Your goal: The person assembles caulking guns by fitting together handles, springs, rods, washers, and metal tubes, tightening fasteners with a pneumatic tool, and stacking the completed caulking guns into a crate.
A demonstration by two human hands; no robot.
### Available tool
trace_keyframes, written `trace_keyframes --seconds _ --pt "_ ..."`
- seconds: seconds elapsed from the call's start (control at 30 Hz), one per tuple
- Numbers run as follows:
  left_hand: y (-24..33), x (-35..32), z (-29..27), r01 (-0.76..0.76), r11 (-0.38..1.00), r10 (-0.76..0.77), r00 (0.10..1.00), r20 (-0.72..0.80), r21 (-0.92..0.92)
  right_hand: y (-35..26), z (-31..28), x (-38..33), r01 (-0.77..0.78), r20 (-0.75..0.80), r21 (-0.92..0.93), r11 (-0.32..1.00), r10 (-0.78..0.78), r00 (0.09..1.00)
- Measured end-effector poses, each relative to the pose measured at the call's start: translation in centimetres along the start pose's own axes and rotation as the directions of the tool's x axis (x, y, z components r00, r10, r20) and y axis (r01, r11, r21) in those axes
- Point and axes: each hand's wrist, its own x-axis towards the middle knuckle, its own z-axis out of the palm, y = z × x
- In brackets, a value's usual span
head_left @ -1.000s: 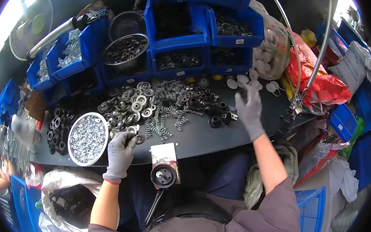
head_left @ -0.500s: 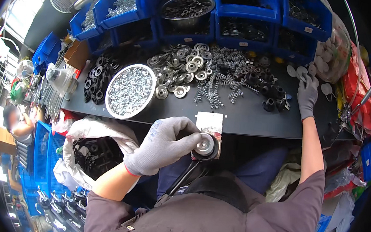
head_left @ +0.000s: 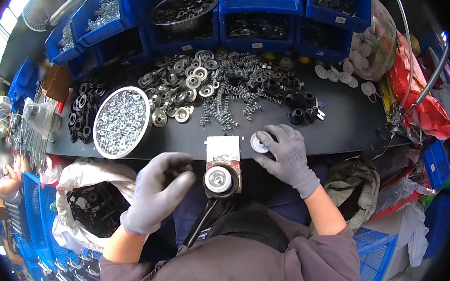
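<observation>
back from the far edge of the bench, right hand (head_left: 286,157) now pinches a white disc (head_left: 259,142) just beside the round fixture (head_left: 220,179); left hand (head_left: 157,190), curled, blurred, grip unclear, hovers left of it, ready for seating.

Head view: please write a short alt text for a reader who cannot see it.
A person in grey gloves works at a dark bench: the right hand holds a small white disc, the left hand hovers beside a round black fixture. Behind lie metal washers, springs and blue bins.
</observation>
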Motion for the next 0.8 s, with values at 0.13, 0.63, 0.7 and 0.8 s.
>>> trace_keyframes --seconds 0.13,0.63,0.7,0.8 --pt "-2.5 -2.0 -3.2 0.038 0.995 -0.056 0.980 -0.191 -0.096 -0.4 -1.0 -1.2 -0.137 -0.041 0.100 0.986 0.142 0.989" --pt "-6.5 -0.7 -8.5 -0.168 0.639 0.566 0.764 -0.311 0.751 -2.6 0.7 0.2 -0.098 -0.082 0.145 0.985 0.111 0.990" --pt "-6.8 1.2 -10.1 -0.068 0.612 0.554 0.748 -0.365 0.788 -2.6 0.8 0.0 -0.141 -0.109 0.138 0.980 0.157 0.982" --pt "-7.4 4.8 -12.6 -0.002 0.580 0.520 0.770 -0.369 0.814 -3.2 1.0 -0.1 -0.146 -0.109 0.097 0.985 0.156 0.982"
